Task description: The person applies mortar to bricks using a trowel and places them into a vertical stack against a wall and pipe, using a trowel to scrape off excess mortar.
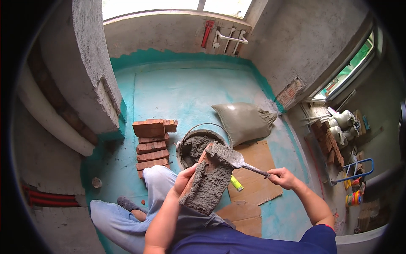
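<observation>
Left hand (pixel 185 179) is clamped on the side of the brick (pixel 203 162), probably so fingers dodge the mortar (pixel 211 186), and the right hand (pixel 282 178)'s wrapped round the trowel handle (pixel 255 169).

A room under construction or renovation, its surfaces still raw.
Bare grey cement covers the wall (pixel 160 37) below the window at the top of the frame, where white pipes (pixel 231 38) stand exposed; red pipes (pixel 53 199) run in an open slot at lower left. A teal coating (pixel 177 86) spreads across the floor and up the wall bases. Loose bricks (pixel 152 155) and a bucket of wet mortar (pixel 207 132) sit mid-frame, with more building materials at right.
</observation>
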The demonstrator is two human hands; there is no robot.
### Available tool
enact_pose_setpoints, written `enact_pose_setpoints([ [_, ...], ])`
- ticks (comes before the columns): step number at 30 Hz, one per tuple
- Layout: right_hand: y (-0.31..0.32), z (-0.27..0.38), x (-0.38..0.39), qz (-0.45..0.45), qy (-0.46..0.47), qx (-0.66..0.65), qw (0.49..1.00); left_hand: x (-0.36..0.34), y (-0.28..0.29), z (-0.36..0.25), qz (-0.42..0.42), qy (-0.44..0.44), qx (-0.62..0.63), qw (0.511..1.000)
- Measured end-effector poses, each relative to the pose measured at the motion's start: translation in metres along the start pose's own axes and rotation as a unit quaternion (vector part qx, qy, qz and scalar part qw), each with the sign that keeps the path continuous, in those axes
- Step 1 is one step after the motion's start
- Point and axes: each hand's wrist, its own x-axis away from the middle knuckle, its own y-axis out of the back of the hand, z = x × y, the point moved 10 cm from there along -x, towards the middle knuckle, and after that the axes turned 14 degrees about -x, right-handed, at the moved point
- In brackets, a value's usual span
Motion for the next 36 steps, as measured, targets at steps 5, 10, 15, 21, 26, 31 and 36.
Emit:
enact_pose_setpoints([
  [5,-0.006,-0.004,0.000,-0.064,0.086,0.091,0.990,0.003,0.004,0.005,-0.021,0.008,-0.006,1.000],
  [10,-0.001,-0.005,0.002,-0.131,0.141,0.143,0.971,0.004,0.008,0.009,-0.007,0.008,-0.009,1.000],
  [15,0.018,0.014,0.000,-0.174,0.155,0.152,0.960,0.003,0.008,0.003,-0.004,-0.009,0.031,0.999],
  [21,0.004,0.094,-0.008,-0.049,0.216,0.319,0.922,0.001,0.014,0.010,0.057,0.026,0.045,0.997],
  [26,-0.008,0.096,-0.037,-0.066,0.252,0.375,0.890,0.007,-0.011,0.017,0.080,0.079,0.052,0.992],
  [31,-0.013,0.088,-0.051,-0.112,0.234,0.269,0.928,0.009,0.003,0.023,0.081,0.094,0.063,0.990],
  [36,-0.009,0.088,-0.024,-0.047,0.181,0.282,0.941,0.000,0.012,0.006,0.050,0.035,0.020,0.998],
])
